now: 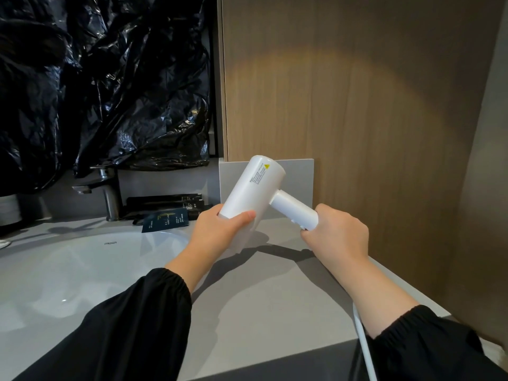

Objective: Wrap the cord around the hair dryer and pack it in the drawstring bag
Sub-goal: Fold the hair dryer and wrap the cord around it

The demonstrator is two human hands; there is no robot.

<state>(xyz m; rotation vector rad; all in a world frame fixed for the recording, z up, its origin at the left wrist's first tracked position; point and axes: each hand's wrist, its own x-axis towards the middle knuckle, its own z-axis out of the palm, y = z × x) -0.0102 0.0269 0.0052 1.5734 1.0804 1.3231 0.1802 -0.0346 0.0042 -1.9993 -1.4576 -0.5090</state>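
White hair dryer [253, 188] held up, barrel tilted; my left hand [220, 232] grips barrel end, right hand [338, 232] grips handle; white cord [362, 345] trails unwrapped past right forearm.

White sink [82, 270], grey faucet [108, 192], black plastic sheeting [96, 78], dark packets [165, 217].

the white hair dryer [254, 188] is showing a yellow mark [266, 166]; black plastic [104, 78] is darkening the upper left beside a brown wood-grain panel [357, 92].
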